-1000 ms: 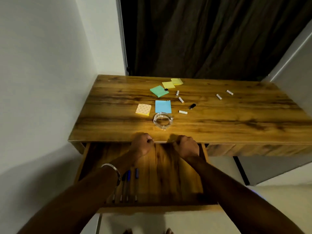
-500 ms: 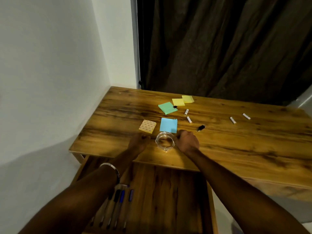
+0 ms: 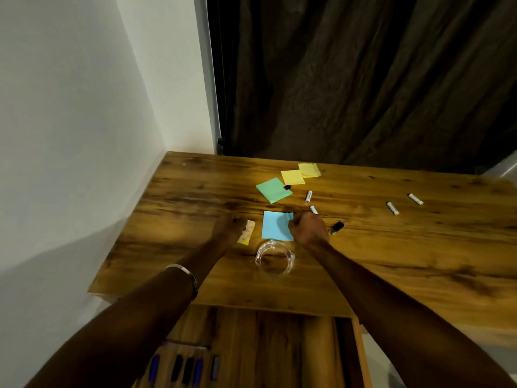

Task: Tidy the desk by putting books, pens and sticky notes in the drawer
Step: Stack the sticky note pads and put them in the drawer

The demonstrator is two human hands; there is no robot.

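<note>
both hands have left the drawer front and gone out over the table: the left hand (image 3: 229, 229) now lies on the patterned orange sticky pad (image 3: 246, 233), fingers curled at its edge, though whether it truly grips cannot be told; the right hand (image 3: 307, 228) pinches the far right corner of the blue sticky pad (image 3: 275, 226), lifting it a little. so the sticky-note collecting has likely begun. the drawer (image 3: 265, 348) stands open below, pens (image 3: 184, 369) already lying in it. a green pad (image 3: 273, 189) and two yellow pads (image 3: 300, 174) wait farther back, among small white caps (image 3: 308, 196) and a black cap (image 3: 336, 227). a clear glass dish (image 3: 275, 257) sits just nearer than the blue pad, between the forearms, easy to knock on the way back.
</note>
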